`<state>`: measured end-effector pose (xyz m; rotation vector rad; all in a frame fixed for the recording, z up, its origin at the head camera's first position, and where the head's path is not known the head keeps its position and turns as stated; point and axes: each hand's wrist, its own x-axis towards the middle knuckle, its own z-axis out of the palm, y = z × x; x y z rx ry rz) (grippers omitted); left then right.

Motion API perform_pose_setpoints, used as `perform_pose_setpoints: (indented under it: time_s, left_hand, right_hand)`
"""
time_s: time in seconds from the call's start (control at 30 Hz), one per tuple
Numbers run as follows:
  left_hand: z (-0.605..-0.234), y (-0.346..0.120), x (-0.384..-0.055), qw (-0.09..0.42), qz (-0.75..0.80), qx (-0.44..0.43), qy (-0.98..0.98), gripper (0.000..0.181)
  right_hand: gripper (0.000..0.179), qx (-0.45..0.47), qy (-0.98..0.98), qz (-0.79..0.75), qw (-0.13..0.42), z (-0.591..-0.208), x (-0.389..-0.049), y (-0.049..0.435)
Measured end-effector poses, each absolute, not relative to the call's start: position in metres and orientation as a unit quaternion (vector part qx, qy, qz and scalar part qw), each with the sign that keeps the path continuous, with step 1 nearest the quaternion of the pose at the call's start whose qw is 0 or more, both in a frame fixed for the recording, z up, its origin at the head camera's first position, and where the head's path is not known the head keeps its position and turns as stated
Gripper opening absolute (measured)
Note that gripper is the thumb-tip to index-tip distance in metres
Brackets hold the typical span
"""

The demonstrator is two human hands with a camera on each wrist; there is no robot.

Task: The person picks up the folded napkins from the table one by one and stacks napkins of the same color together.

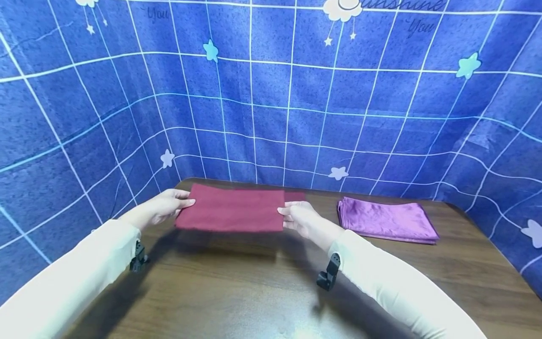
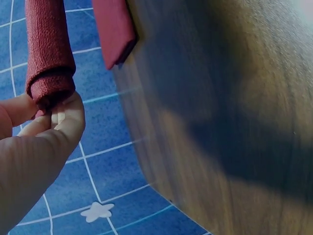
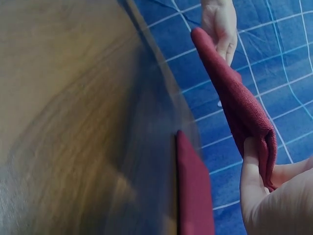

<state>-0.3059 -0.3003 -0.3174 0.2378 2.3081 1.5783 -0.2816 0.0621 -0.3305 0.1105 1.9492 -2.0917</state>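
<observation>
A folded dark red cloth point(image 1: 237, 209) is stretched flat between my two hands, raised above the wooden table with its shadow below. My left hand point(image 1: 166, 206) pinches its left end, thumb on top. At the right end, my right hand point(image 1: 301, 217) grips the edge between thumb and fingers. The left wrist view shows the held cloth point(image 2: 51, 54) end-on, its layers rolled over at the fingertips. Behind it, a second dark red folded cloth point(image 3: 193, 191) lies along the table's far edge, mostly hidden in the head view.
A shiny purple folded cloth point(image 1: 387, 219) lies on the table point(image 1: 237, 292) to the right of my right hand. Blue curtain fabric point(image 1: 271, 103) with white grid lines and stars hangs around the table's far and side edges. Both wrists wear small black devices point(image 1: 329, 272).
</observation>
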Motion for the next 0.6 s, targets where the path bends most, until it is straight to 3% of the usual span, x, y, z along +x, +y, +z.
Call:
perform_pose_setpoints:
  time_s: [0.37, 0.6]
  left_hand:
    - [-0.313, -0.286, -0.318, 0.139, 0.561, 0.069, 0.813, 0.056]
    - [-0.314, -0.277, -0.329, 0.133, 0.566, 0.057, 0.812, 0.054]
  right_hand:
    - [0.034, 0.033, 0.667, -0.732, 0.131, -0.323, -0.298, 0.071]
    - [0.041, 0.05, 0.689, -0.713, 0.123, -0.323, -0.306, 0.076]
